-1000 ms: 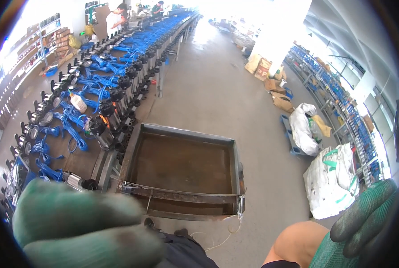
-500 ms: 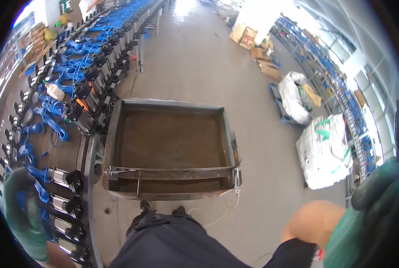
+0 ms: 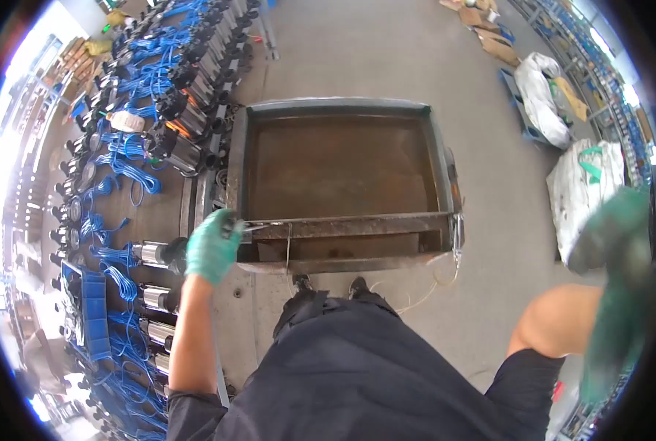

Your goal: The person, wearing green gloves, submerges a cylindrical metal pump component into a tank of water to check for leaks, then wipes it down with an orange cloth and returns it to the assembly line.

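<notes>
My left hand [image 3: 214,248], in a green glove with dark fingertips, is at the left end of the crossbar [image 3: 357,226] of a metal tank. Its fingers are curled in beside a thin silvery tool [image 3: 263,225] lying along the bar; what they hold, if anything, is hidden. The rectangular tank [image 3: 439,158] stands in front of me with murky brown liquid [image 3: 342,165] inside. Raised at the far right, my gloved right hand [image 3: 611,272] is close to the camera and smeared by motion, so its fingers cannot be read.
Left of the tank, a long bench carries rows of metal pumps [image 3: 155,254] with coiled blue cables [image 3: 133,173]. A blue bin [image 3: 95,312] sits at the lower left. White sacks [image 3: 581,195] stand on the right, before a rack; cardboard [image 3: 497,48] lies further back.
My left hand has come from the far left to the tank's crossbar. The view has shifted, so the tank now appears higher and further right. My right hand stays raised at the right.
</notes>
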{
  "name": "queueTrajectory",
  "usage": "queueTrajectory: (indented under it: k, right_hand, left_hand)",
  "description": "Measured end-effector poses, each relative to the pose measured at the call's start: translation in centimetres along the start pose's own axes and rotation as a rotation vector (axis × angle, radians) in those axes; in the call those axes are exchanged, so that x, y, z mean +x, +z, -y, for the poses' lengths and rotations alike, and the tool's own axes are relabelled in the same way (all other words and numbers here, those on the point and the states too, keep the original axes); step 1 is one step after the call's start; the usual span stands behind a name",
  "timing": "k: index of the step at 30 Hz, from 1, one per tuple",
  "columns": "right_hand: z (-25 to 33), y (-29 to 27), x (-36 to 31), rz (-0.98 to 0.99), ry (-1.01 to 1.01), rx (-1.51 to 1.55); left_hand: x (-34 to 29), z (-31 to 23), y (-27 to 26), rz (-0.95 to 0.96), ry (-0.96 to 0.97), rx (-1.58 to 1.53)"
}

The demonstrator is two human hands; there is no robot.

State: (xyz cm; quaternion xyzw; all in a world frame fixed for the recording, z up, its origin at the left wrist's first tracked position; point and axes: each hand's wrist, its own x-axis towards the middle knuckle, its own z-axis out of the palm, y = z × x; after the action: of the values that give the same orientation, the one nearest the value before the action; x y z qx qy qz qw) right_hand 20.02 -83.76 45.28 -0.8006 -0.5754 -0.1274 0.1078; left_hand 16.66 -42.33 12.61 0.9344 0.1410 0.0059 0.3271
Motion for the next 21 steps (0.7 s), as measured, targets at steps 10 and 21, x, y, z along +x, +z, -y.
queueTrajectory:
  k: [10,21]
  right_hand:
    - [-10.5,46.0,-16.3,-0.134,0.998,0.103]
    - [-13.1,52.2,-16.4,0.034,1.045,-0.113]
  left_hand:
    - [8.8,8.0,18.7,-0.009,0.215,0.339]
    - [11.0,4.5,18.6,0.059,-0.326,0.412]
